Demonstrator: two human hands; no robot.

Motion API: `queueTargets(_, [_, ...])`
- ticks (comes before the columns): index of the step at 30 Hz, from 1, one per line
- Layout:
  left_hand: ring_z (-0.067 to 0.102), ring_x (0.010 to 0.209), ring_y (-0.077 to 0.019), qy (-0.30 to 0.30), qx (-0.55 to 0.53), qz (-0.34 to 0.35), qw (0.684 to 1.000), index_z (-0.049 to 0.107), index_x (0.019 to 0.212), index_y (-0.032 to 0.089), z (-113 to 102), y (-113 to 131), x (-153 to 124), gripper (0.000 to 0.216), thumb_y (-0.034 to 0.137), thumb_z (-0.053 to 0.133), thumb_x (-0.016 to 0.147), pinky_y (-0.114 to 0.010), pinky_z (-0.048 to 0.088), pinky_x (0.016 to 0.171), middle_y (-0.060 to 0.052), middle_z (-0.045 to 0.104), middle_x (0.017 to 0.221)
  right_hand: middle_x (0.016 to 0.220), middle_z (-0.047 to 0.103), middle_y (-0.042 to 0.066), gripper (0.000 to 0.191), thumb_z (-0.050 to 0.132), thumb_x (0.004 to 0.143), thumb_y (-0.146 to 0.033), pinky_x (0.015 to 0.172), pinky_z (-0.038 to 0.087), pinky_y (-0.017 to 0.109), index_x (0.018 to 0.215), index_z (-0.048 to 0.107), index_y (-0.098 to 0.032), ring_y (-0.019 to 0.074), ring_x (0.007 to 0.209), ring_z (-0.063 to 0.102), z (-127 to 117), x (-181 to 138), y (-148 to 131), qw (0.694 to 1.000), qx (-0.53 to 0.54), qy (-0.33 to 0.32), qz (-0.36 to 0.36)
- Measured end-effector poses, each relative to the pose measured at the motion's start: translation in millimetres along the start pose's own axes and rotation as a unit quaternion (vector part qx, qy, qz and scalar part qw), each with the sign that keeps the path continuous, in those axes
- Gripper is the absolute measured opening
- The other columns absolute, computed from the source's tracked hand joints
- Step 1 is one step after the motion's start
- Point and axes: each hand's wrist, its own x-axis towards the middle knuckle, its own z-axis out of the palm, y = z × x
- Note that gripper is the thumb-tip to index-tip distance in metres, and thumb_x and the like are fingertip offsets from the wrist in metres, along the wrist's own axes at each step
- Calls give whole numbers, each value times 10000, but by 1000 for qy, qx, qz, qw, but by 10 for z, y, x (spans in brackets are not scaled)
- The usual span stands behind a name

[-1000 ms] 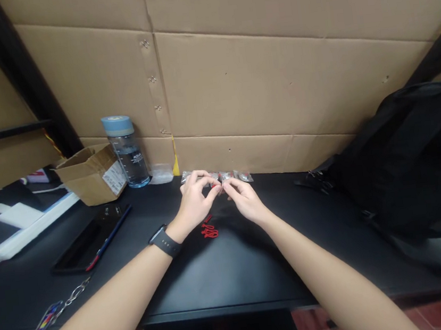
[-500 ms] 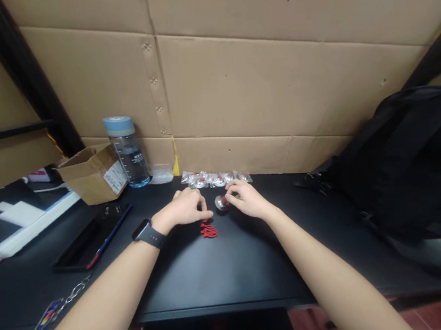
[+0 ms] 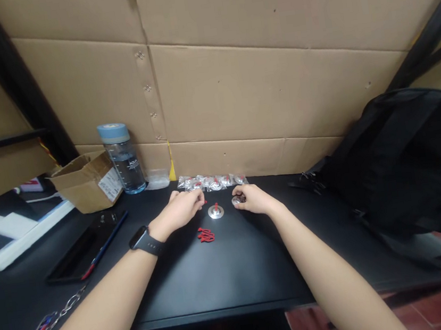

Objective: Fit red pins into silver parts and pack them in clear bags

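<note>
A small silver disc with a red peg lies on the black desk between my two hands. My left hand, with a dark watch on the wrist, rests curled on the desk just left of it, fingertips pinched on a tiny red bit. My right hand lies to the right of the disc, closed on a second small silver round piece. A little heap of red loops sits just in front of my left hand. A row of small clear packets with silver and red parts lies behind, against the cardboard.
A cardboard wall backs the desk. At the left stand a water bottle, an open cardboard box, a flat black case with a pen and a chain with a tag. A black backpack fills the right.
Both hands came down from a raised pinch together to the desk. The silver disc with the red peg now lies free between them, and my right hand has shifted right with another silver piece.
</note>
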Motion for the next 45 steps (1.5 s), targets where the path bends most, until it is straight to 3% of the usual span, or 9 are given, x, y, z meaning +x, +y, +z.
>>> queueTargets(6, [708,922,-215,87,-56,16,995,668,942,242,-5,47,32,64,294,662,906,-316,384,874,8,777,943,847,742,50,225,758,732,-193,698,495,273,954,719,-197,188,750,688,-19,-20,-13,1000,-5,8,13])
queueTargets(9, [715,965,-240,102,-80,-11,992,720,990,260,4,75,34,116,308,694,888,-352,397,933,-2,793,925,868,745,41,291,765,726,-191,740,510,290,1011,707,-205,191,778,690,-32,-14,-44,998,20,56,-8])
queueTargets(13, [711,944,-255,92,-134,-48,986,768,891,269,38,105,54,141,367,668,904,-384,435,932,-10,794,954,1064,751,41,385,761,779,-242,787,531,305,1151,662,-238,190,886,701,-14,-1,-230,978,131,144,-70])
queueTargets(20, [664,1045,-261,140,-334,12,932,738,917,184,187,128,151,264,431,642,916,-396,472,996,-90,748,1067,1196,728,59,394,761,835,-321,841,531,323,1209,653,-255,223,1090,684,132,-71,-693,939,258,180,-139])
queueTargets(28, [639,1161,-274,149,-415,-5,898,734,984,186,162,289,104,243,406,650,923,-439,447,1084,-101,741,1143,1269,712,84,308,784,814,-341,841,528,336,1079,662,-239,232,1079,686,177,-82,-738,932,287,192,-108])
queueTargets(32, [649,1144,-266,154,-423,-7,893,733,964,190,192,295,106,194,359,653,914,-432,454,1077,-89,743,1117,1284,707,93,286,803,796,-366,825,526,321,982,636,-226,233,1073,687,235,-64,-749,919,327,200,-93])
queueTargets(35, [662,1074,-255,205,-370,-11,906,735,920,191,207,281,103,147,320,677,882,-414,471,1034,-80,731,1046,1208,727,82,287,781,818,-415,757,526,291,989,652,-224,219,993,696,273,-52,-747,916,344,192,-72])
queueTargets(40, [651,1016,-226,261,-267,-20,927,755,873,211,182,322,60,147,342,689,886,-367,488,975,-56,679,1008,927,710,33,308,526,995,-482,756,511,280,949,666,-211,187,859,665,288,-32,-710,930,330,153,-44])
queueTargets(45, [637,1052,-217,244,-243,-12,939,713,947,212,183,325,60,157,332,612,943,-354,478,1001,-54,671,1049,1085,674,58,247,533,998,-406,845,513,298,897,645,-211,199,993,641,252,-34,-705,943,288,148,-76])
